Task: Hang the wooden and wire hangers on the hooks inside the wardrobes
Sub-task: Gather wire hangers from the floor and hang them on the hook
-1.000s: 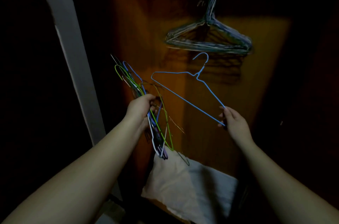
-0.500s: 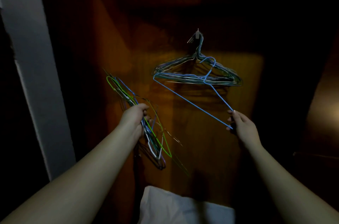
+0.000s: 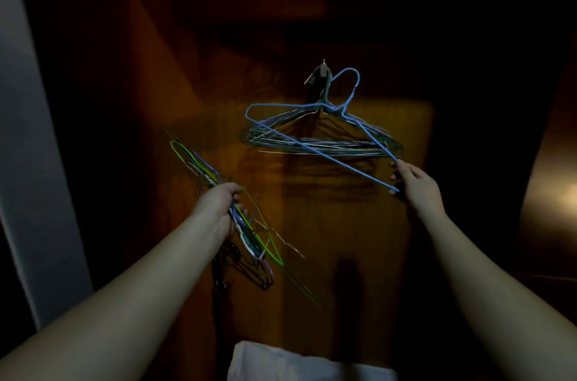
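Fingers [image 3: 394, 166] of the right hand [image 3: 416, 185] pinch a thin blue wire hanger [image 3: 307, 146]; left hand [image 3: 218, 205] grips a bundle [image 3: 246, 230].

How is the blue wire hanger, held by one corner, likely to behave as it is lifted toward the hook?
Probably light: the right hand pinches only one corner of the blue wire hanger, yet it stays raised. Its thin wire would likely flex or wobble. Its curved top may snag on the hung hangers near the hook.

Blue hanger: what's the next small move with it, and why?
Probably shift the blue hanger left so its hook passes over the wall hook. The right hand pinches its lower corner, and its hook sits just right of the wall hook, seemingly not yet caught.
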Available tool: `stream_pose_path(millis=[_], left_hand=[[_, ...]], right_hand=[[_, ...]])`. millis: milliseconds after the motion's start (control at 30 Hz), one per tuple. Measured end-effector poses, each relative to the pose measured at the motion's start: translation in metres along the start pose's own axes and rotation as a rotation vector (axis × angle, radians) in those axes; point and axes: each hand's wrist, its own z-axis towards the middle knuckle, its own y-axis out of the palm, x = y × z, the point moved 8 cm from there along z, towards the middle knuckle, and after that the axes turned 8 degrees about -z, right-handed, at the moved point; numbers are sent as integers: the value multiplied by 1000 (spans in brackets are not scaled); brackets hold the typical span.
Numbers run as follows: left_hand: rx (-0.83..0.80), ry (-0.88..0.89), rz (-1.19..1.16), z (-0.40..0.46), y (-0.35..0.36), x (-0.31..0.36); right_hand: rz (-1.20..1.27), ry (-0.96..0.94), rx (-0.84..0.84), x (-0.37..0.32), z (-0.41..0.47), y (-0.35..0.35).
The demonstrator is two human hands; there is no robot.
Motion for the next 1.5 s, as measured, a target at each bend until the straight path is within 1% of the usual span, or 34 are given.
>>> stream_pose_path(millis=[200, 333, 533, 767, 1233, 1400, 1500], left_hand=[[19, -45, 37, 18, 14, -6], [19, -52, 20, 32, 32, -10], [69, -7, -10, 50, 54, -10], [75, 1, 1, 62, 69, -16], [112, -4, -11, 68, 61, -24], [116, 7, 3, 67, 55, -24], [119, 13, 15, 68, 52, -25]], right_hand=[[10, -35, 5, -7, 27, 8], [74, -63, -6, -7, 45, 14], [121, -75, -30, -6, 69, 17], [90, -97, -75, -10, 78, 25], [19, -129, -172, -4, 89, 41], [18, -117, -186, 1, 94, 39], [21, -73, -212, 8, 100, 38]])
